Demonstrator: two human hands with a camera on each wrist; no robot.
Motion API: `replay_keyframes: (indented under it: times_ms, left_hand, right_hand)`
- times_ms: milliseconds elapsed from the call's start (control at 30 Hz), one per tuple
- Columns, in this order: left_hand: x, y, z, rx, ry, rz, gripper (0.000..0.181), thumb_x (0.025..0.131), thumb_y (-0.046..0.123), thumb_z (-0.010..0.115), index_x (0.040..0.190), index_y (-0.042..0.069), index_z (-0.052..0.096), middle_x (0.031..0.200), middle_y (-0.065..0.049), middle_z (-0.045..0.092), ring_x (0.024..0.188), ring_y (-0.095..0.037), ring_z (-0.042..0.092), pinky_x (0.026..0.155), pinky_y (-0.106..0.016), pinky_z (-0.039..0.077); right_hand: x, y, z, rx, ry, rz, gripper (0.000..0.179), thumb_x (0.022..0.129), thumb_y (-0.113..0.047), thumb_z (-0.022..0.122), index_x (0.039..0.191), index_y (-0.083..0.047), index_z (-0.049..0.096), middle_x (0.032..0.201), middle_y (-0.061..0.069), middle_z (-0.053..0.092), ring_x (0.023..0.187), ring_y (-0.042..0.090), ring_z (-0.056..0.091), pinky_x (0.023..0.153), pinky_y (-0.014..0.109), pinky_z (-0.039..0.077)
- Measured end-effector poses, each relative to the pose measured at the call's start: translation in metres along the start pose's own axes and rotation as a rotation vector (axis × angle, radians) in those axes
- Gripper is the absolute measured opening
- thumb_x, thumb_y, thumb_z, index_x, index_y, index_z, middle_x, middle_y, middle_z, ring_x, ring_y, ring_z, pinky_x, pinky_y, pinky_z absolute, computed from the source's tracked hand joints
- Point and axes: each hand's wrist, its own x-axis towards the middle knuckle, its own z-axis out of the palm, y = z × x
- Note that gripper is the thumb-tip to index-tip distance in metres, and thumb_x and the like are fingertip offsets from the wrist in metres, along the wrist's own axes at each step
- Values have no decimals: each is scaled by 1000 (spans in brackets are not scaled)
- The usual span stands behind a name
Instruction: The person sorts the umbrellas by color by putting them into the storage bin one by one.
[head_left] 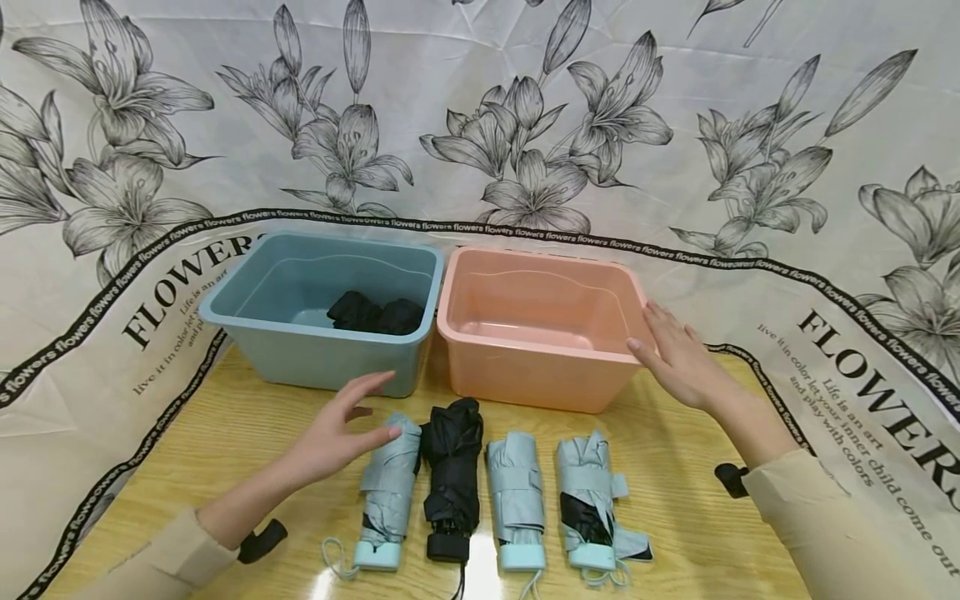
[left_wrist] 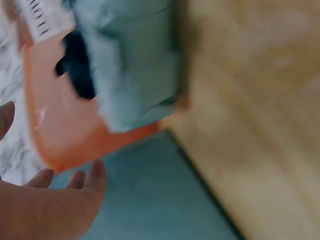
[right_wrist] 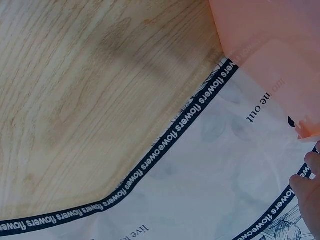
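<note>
Four... several folded umbrellas lie in a row on the wooden table: a light blue one [head_left: 392, 492], a black one [head_left: 453, 467], and two more light blue ones, the third [head_left: 516, 492] and the rightmost [head_left: 587, 483]. My left hand [head_left: 337, 433] hovers by the top of the leftmost umbrella, thumb and fingers spread, gripping nothing. In the left wrist view, a blurred light blue umbrella [left_wrist: 135, 65] lies beyond that hand [left_wrist: 55, 210]. My right hand [head_left: 686, 362] rests at the right rim of the pink bin [head_left: 532, 375], fingers extended. Its fingertips [right_wrist: 312, 162] show at the right wrist view's edge.
Left of the pink bin stands a blue bin [head_left: 322, 358] with a dark bundled item [head_left: 375, 315] inside. A flower-printed cloth [head_left: 465, 192] hangs behind both bins and spreads along the sides of the wooden table [head_left: 697, 517].
</note>
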Motion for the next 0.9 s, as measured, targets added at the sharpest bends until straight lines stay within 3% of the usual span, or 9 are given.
replay_keyframes:
  times_ms: [233,400,667,900]
  left_hand:
    - [-10,-25,12,98,-131,-137,99,87,38,86,164,9,31,166,-24,29,149,-52,30,113,-71,32]
    - [-11,-35,16,123,-206,-171,112,80,38,91,165,3,26,165,-30,25,151,-54,22,116,-73,25]
    - [-7,-37,20,115,-276,-229,111,83,42,88,166,6,24,166,-26,28,151,-52,25,116,-71,26]
    - [-4,-37,22,30,-280,-273,106,82,34,91,164,7,30,161,-27,35,146,-48,36,113,-66,35]
  right_hand:
    - [-1,2,1,0,2,0,77,113,-48,34,165,2,7,171,25,3,157,48,4,121,71,2]
    - [0,1,1,-1,-2,-1,77,113,-48,33,165,2,6,172,24,2,157,48,4,121,70,1]
    - [-1,1,0,-6,2,2,77,113,-48,33,165,2,8,172,23,2,157,47,4,121,70,2]
    - [-2,1,0,-7,11,3,77,112,-49,33,166,1,9,172,22,3,158,45,5,121,70,2]
